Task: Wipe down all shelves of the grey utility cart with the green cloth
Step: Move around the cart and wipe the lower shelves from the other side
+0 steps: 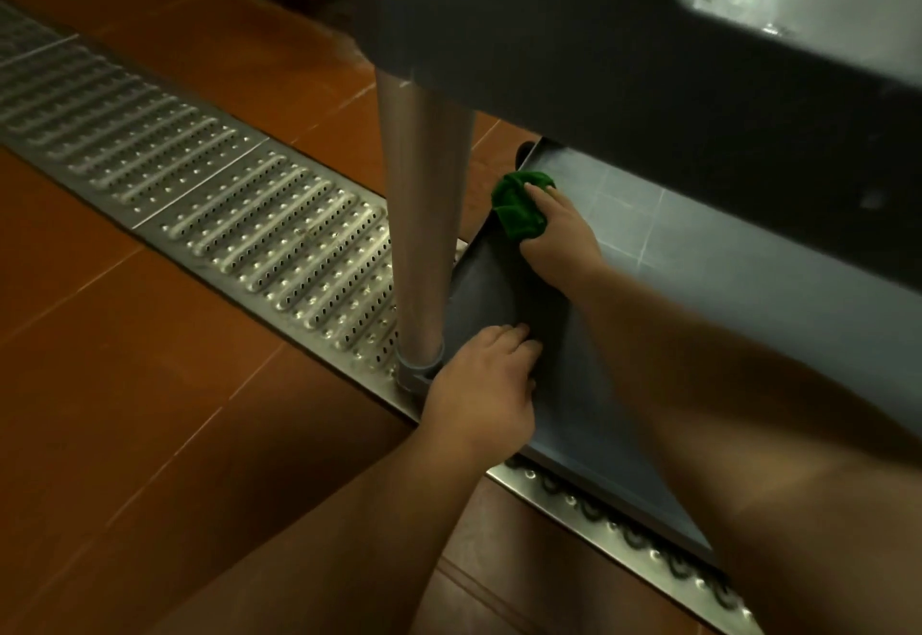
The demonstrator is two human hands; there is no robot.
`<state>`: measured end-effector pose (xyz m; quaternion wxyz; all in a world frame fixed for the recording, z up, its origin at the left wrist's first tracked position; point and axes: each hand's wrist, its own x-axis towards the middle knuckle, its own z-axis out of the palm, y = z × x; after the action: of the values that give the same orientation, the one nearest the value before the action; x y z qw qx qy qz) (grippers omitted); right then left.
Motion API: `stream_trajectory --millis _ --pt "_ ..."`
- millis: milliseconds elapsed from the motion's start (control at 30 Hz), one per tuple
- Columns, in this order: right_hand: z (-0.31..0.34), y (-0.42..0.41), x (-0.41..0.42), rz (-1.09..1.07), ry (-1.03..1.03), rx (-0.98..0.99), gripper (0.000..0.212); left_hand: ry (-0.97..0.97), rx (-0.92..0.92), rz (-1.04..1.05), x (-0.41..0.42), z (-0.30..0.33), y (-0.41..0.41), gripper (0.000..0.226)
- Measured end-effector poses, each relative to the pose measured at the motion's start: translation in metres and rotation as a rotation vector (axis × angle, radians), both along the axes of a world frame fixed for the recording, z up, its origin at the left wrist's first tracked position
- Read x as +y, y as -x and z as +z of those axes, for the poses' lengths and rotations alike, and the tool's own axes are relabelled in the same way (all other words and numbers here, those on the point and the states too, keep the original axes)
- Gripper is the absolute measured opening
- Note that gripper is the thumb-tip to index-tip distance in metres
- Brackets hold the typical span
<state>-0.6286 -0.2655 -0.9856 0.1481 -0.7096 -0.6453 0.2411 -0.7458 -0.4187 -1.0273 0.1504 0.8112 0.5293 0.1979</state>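
My right hand (559, 240) is down on the bottom shelf (723, 295) of the grey utility cart (574, 60), fingers closed around the bunched green cloth (519, 207) and pressing it against the shelf's raised rim, up at about one o'clock from centre. My left hand (486, 385) sits at six o'clock from the cloth, fingers close together and laid flat over the near edge of the same shelf, gripping nothing loose, right beside the base of the metal post (424, 215) that runs up at twelve o'clock to the shelf above. Under the cart, a perforated steel drain grate (199, 195) stretches off toward ten o'clock across the red-brown floor tiles (124, 410).
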Motion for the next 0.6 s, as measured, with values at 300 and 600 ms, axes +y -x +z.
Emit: stream_trajectory --millis 300,600 --pt "0.005 -0.018 -0.018 0.196 0.073 0.122 0.071 -0.447 -0.043 0.050 -0.009 -0.014 -0.006 0.029" --pt "-0.018 -0.015 -0.094 0.577 0.001 0.129 0.051 -0.522 0.029 0.114 -0.020 -0.011 -0.001 0.023"
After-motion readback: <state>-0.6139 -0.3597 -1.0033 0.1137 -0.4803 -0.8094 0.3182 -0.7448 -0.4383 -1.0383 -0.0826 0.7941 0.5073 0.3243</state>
